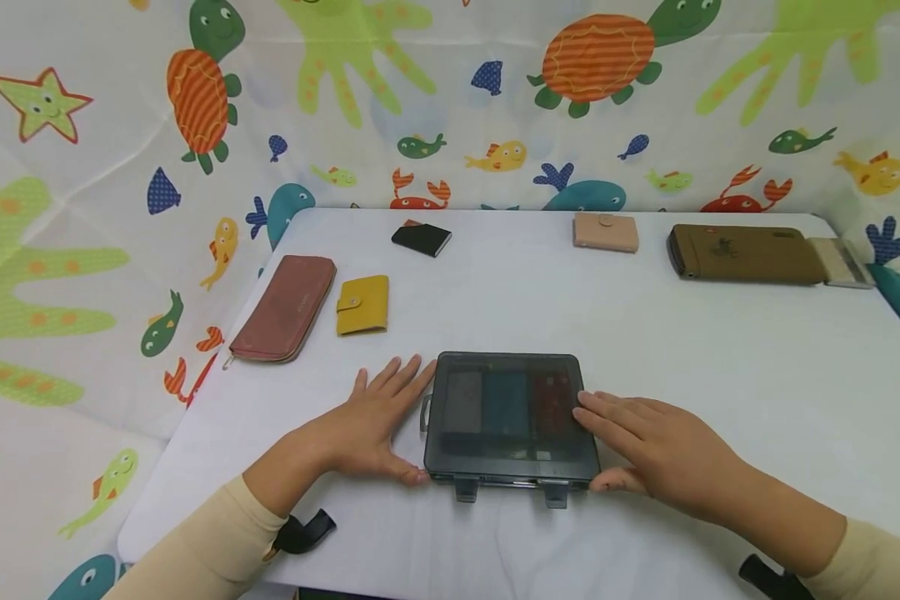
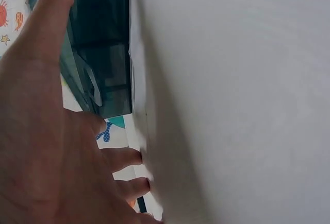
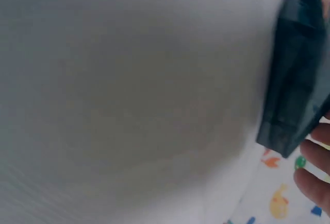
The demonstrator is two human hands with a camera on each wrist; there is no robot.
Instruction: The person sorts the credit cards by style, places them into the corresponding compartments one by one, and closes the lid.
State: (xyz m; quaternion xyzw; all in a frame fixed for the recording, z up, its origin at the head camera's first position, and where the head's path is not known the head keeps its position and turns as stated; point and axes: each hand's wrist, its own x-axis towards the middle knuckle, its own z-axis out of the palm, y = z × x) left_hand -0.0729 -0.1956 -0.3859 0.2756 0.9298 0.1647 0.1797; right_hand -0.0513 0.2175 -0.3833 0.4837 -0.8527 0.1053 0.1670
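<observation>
A dark see-through plastic case (image 1: 506,417) lies flat on the white table, lid down, with two latches (image 1: 553,495) at its near edge and a small handle on its left side. Grey, blue and red shapes show dimly through the lid. My left hand (image 1: 371,429) is spread at the case's left side, index fingertip at the far corner and thumb at the near one. On the other side, my right hand (image 1: 656,446) lays its extended fingers along the right edge, thumb by the near corner. Both wrist views show the case (image 2: 100,54) wall beside the fingers.
Left of the case lie a reddish-brown zip wallet (image 1: 285,308) and a yellow snap wallet (image 1: 363,305). Farther back are a small black cardholder (image 1: 422,239), a beige wallet (image 1: 605,232) and a long olive-brown wallet (image 1: 746,253). A sea-animal curtain (image 1: 450,108) hangs behind the table.
</observation>
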